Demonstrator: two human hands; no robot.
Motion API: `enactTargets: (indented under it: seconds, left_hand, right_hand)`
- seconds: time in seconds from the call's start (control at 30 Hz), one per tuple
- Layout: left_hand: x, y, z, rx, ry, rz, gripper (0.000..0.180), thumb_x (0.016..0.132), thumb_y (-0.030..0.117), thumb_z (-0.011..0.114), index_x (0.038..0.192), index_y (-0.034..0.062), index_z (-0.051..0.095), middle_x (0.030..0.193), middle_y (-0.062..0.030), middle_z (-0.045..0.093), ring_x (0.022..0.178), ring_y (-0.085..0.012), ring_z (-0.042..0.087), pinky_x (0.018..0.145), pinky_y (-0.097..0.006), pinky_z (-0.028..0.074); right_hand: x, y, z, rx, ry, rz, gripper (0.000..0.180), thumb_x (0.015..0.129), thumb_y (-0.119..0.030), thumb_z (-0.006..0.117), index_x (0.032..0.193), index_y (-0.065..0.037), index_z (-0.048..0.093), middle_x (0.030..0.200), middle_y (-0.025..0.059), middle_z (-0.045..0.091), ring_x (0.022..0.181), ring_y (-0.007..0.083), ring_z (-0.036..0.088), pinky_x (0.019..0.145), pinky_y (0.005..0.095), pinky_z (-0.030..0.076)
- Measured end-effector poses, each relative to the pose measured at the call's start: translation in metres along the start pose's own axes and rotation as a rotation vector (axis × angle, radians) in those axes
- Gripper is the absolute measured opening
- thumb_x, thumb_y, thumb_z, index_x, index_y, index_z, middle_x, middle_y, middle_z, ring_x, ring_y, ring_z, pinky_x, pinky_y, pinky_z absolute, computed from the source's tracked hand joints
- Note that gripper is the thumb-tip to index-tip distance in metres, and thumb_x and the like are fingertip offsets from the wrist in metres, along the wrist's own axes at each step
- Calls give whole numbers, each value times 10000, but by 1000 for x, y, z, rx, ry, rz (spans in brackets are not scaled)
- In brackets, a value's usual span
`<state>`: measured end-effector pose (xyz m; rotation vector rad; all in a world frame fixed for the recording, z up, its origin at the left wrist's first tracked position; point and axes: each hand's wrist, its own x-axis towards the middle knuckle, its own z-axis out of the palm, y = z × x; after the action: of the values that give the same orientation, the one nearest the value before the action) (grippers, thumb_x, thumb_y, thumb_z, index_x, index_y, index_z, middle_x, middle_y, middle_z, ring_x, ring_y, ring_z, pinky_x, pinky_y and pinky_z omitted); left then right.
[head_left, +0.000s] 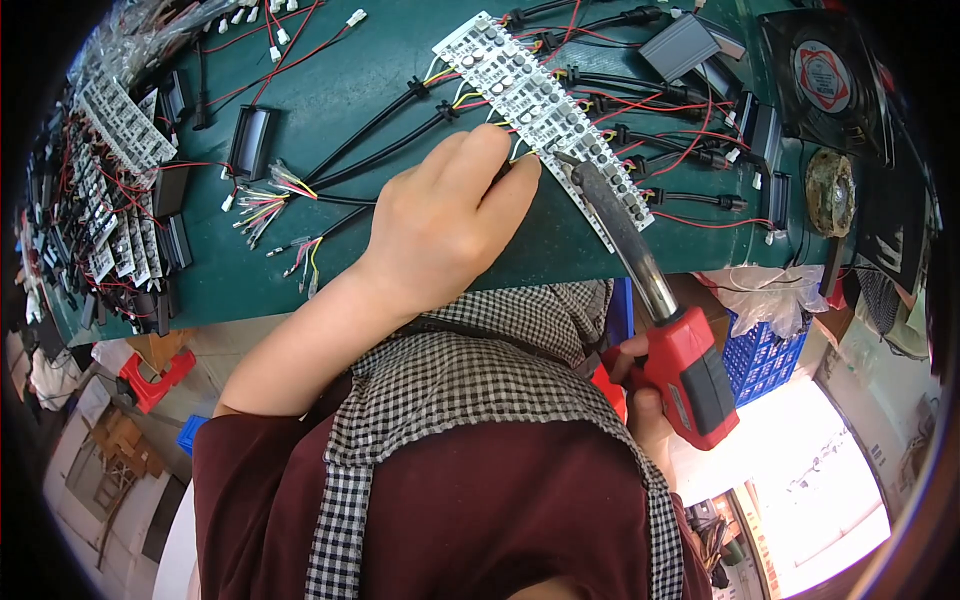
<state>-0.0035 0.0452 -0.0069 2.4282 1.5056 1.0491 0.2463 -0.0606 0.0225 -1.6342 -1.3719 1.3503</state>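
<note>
My left hand [440, 220] is closed in a pinch at the near-left edge of a long white circuit board panel [500, 65]. A thin wire shows at its fingertips, and a black cable [345, 201] runs in under the hand; the grip itself is partly hidden. In my right hand [640, 385] is a red and black soldering gun [690, 380], gripped by its handle. Its dark metal tip reaches up to the board, close to my left fingertips. Black cables with coloured wire ends join both long sides of the panel.
Loose cables with stripped coloured ends [275, 200] lie left of my hand, near a black casing [252, 140]. A heap of boards and wires [130, 220] fills the left side. At right are a fan [825, 75] and a round tin [830, 190]. A blue crate [765, 355] stands below the table.
</note>
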Motion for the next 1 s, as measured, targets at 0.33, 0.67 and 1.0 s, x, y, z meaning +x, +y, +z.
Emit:
enactTargets:
  seconds: [0.33, 0.67, 1.0]
  left_hand:
    - [0, -1, 4, -21, 23, 23, 224, 649, -48, 692, 867, -15, 656, 747, -63, 507, 563, -162, 513, 476, -253, 416]
    - [14, 27, 1, -239, -125, -420, 82, 759, 35, 646, 824, 39, 596, 811, -60, 504, 655, -238, 587, 553, -330, 481]
    - [12, 22, 17, -33, -38, -270, 126, 714, 39, 669, 764, 58, 554, 805, -53, 488, 519, -189, 562, 449, -294, 455]
  right_hand:
    - [0, 2, 3, 298, -25, -83, 671, 800, -596, 598, 1018, 33, 516, 838, 93, 572, 602, 157, 524, 565, 295, 432]
    - [57, -13, 25, 735, 194, -22, 862, 807, -532, 630, 1362, 28, 281, 1306, 204, 440, 1185, 421, 484, 992, 488, 412]
    - [52, -7, 26, 794, 228, -13, 853, 806, -570, 606, 1329, 50, 340, 1306, 201, 460, 1143, 370, 533, 927, 420, 463]
